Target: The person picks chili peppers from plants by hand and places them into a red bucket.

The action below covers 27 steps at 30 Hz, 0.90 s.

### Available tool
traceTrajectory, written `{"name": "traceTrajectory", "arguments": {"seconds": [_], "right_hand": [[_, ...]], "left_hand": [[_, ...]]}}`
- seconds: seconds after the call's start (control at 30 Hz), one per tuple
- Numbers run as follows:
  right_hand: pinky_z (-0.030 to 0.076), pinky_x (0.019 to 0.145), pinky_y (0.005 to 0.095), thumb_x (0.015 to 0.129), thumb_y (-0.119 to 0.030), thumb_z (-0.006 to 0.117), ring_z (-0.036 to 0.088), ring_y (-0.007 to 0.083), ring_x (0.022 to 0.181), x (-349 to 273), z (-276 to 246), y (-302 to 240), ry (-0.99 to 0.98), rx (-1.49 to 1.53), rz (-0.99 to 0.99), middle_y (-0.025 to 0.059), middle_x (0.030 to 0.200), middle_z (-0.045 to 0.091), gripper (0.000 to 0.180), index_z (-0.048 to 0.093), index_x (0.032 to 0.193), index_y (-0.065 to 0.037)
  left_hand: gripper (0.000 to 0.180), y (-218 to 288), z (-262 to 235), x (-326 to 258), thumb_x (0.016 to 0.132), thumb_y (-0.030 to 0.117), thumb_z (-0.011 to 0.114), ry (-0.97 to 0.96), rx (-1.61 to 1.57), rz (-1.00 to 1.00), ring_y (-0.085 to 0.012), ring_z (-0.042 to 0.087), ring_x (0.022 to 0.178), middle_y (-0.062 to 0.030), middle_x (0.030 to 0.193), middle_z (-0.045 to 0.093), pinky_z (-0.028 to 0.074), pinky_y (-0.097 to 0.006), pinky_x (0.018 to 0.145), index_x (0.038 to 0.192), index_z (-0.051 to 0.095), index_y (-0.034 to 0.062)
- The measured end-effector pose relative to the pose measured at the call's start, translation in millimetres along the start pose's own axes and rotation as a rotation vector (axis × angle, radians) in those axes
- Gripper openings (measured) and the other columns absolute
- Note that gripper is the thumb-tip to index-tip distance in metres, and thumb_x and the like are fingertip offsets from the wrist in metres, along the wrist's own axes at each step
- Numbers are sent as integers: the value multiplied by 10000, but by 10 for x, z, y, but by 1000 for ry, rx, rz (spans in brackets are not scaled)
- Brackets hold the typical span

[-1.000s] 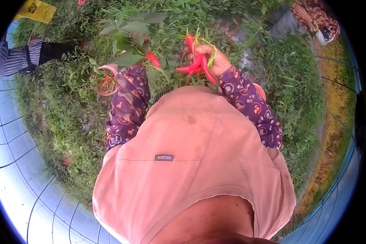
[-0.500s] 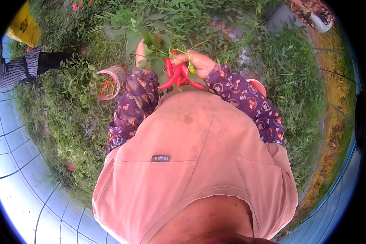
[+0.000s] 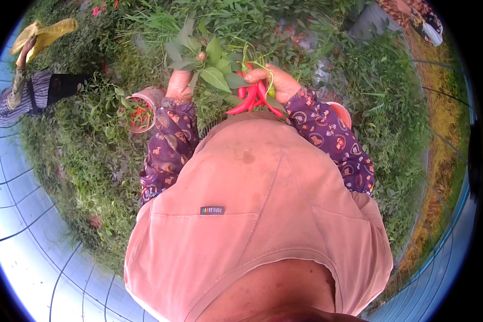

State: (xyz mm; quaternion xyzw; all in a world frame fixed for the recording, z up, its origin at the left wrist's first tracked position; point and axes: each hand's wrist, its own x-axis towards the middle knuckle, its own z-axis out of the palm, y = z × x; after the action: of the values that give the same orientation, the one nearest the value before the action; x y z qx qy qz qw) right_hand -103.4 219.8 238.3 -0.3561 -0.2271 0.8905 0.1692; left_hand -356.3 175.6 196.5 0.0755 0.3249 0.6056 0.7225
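Note:
My right hand (image 3: 280, 80) is closed round several long red chili peppers (image 3: 250, 101), which hang from the fingers toward my chest. A green chili pepper (image 3: 272, 91) and curling green stems stick out of the same bunch. To its left, my left hand (image 3: 181, 83) grips a leafy pepper branch (image 3: 216, 75). The thumb tip shows above the leaves, while most of the fingers are hidden behind them. Leaves of the branch reach across to the peppers.
A pale bucket (image 3: 154, 99) with red chilies and leaves stands left of my left sleeve. Another bucket (image 3: 342, 114) is partly hidden by my right sleeve. At far left a person in stripes (image 3: 24, 99) holds up a yellow sack (image 3: 53, 33). Another person (image 3: 413, 16) is at top right. Dense plants surround me.
My hands have moved apart, the right one carrying the peppers rightward, the left one leftward with the leaves. The person at left has raised an arm, and the yellow sack has spread sideways.

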Motion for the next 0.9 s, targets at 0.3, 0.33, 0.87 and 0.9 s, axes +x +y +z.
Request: {"name": "traceTrajectory", "arguments": {"seconds": [0.3, 0.33, 0.87, 0.9], "right_hand": [[543, 768, 289, 752, -52, 728, 667, 153, 775, 21, -150, 10, -22, -47, -19, 100, 864, 692, 187, 675, 912, 29], [546, 761, 287, 750, -48, 731, 667, 149, 768, 11, -133, 18, -31, -34, 7, 100, 863, 692, 191, 671, 914, 27], [535, 667, 294, 770, -29, 723, 645, 146, 716, -182, -115, -4, 280, -124, -280, 74, 840, 669, 216, 630, 956, 30], [532, 664, 294, 772, -29, 722, 643, 143, 717, -176, -57, -25, 304, -176, -344, 74, 847, 668, 233, 618, 971, 35]], "left_hand": [[279, 58, 116, -18, 748, -1, 665, 272, 1478, 536, -288, 673, 767, -149, 895, 690, 529, -357, 679, 1026, 670, 25], [292, 11, 134, -8, 733, -6, 648, 334, 1736, 689, -309, 670, 778, -162, 884, 686, 523, -363, 693, 1020, 677, 43], [460, -228, -843, -250, 775, 409, 738, -78, 2314, -86, -361, 661, 899, -172, 940, 700, 507, -422, 774, 1031, 662, 35], [424, -233, -596, -225, 809, 404, 714, 51, 2032, 66, -324, 671, 845, -154, 891, 701, 513, -395, 733, 993, 667, 26]]}}
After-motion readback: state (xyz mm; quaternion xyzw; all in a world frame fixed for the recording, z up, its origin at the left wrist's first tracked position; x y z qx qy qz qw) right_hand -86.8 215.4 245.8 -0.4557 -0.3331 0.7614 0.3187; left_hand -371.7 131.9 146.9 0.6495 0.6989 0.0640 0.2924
